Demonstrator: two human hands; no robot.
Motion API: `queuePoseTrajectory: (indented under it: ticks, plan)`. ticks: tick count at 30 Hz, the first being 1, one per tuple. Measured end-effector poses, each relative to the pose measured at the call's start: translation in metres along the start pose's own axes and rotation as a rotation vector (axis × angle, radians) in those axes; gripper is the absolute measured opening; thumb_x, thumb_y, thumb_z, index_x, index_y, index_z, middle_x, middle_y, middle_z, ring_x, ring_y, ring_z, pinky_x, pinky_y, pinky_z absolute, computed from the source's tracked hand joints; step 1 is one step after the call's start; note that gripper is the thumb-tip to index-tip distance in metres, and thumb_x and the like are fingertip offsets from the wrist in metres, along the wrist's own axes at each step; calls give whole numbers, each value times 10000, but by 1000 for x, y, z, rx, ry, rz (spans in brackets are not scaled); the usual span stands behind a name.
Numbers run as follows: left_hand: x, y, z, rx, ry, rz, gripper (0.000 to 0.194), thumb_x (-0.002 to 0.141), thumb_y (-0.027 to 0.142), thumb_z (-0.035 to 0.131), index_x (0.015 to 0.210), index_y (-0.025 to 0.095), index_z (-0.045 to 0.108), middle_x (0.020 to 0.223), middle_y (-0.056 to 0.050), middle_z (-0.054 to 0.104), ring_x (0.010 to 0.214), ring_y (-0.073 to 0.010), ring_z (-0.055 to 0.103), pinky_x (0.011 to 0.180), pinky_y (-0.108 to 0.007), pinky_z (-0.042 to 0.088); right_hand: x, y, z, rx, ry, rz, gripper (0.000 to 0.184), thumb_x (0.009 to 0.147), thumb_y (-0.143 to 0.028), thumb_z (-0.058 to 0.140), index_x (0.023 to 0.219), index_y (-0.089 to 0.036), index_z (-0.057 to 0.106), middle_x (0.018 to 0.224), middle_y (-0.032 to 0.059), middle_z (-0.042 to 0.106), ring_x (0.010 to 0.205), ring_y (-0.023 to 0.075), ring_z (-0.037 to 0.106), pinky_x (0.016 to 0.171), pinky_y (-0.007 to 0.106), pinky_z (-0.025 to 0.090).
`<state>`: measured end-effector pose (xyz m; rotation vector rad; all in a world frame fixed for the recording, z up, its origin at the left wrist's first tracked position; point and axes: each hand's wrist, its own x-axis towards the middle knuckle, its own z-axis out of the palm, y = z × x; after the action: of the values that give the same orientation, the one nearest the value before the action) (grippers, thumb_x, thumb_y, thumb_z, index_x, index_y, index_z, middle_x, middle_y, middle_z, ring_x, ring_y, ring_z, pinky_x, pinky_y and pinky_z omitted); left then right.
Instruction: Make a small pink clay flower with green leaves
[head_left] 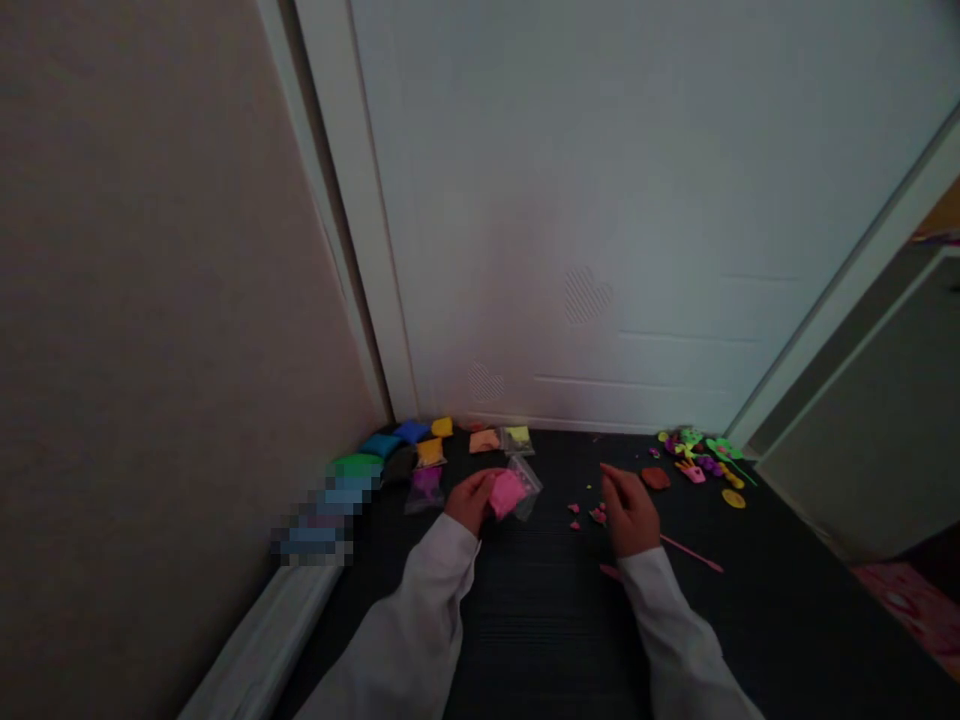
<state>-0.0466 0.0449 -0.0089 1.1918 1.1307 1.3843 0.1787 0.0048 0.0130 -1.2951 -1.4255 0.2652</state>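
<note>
Pale panelled door (480, 150) rises behind a dark table (525, 630), with dim light over both. Past the left hand (470, 503), fingers closed on a small see-through bag (510, 492) of pink clay, the bag's loose plastic fans out toward the right; it seems pinched by its near side so that the mouth stays free of the fingers. Just to the right of that grip, the right hand (631, 510) hovers with thumb and fingers drawn close together; whether anything small sits between the tips, I cannot tell. Small pink pieces (574, 509) lie between the two hands, probably kept there to be within reach of both.

Beyond and left of the left grip sit more bags, among them a purple bag (427, 483) and an orange bag (430, 453), perhaps ranged by the door to stay out of the hands' way. Right of the right hand are a reddish-brown disc (655, 478), a green flower (724, 450) and a yellow disc (734, 498); a pink stick (694, 553) slants out beside its wrist.
</note>
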Motion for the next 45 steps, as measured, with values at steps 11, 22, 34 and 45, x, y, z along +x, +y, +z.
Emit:
queuePoseTrajectory:
  ticks: [11,22,34,45]
  plan:
    - [5,-10,-2,-257,-27,-189,285,524,331,664,719,140,582,593,14,585,487,-74,506,483,-207,409,-18,-23,54,469,-609,437,355,706,-439,465,810,-134,613,513,-14,495,438,66,410,426,206,324]
    - [-7,0,10,100,81,147,433,647,366,544,1015,145,492,846,-59,579,633,-104,529,579,-239,425,-17,-26,45,308,-479,338,207,665,-343,541,690,-143,586,632,9,583,604,107,517,604,242,403]
    - [-30,-7,30,200,-180,108,217,603,334,590,716,152,550,683,-12,598,657,-132,559,636,-247,432,-27,-27,54,-7,-385,-42,42,685,-165,523,688,-188,559,764,28,579,784,153,495,741,295,362]
    - [-19,3,14,238,-399,-17,214,669,352,519,725,167,610,695,-23,612,669,-155,563,656,-265,437,-27,-23,54,31,-394,-2,105,715,-278,510,678,-187,547,676,3,550,648,118,491,608,246,377]
